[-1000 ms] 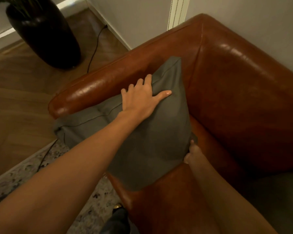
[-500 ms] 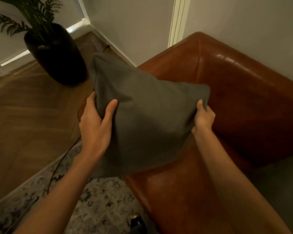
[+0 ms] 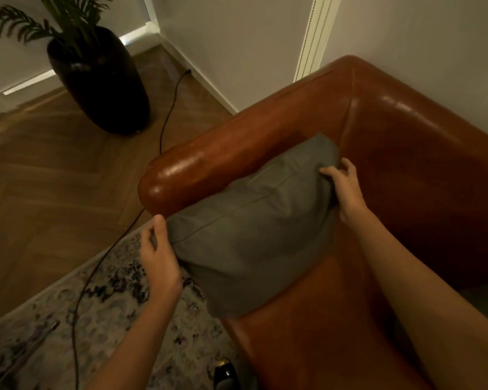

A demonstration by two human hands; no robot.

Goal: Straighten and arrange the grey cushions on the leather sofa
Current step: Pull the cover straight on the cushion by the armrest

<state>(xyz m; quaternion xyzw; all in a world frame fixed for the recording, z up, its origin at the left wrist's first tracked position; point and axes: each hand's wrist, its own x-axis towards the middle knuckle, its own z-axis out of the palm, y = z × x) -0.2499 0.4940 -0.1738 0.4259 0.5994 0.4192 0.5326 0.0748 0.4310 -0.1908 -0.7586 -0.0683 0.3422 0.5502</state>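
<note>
One leather sofa [image 3: 392, 170] carries one grey cushion [image 3: 254, 232], propped against the armrest between two hands. The left hand [image 3: 158, 257] curls its fingers [image 3: 159, 220] around the near corner; the right hand [image 3: 347, 190] pinches the far corner.

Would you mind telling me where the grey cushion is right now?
In the head view, the grey cushion leans against the sofa's armrest at the seat's corner, held between the left hand and right hand.
</note>
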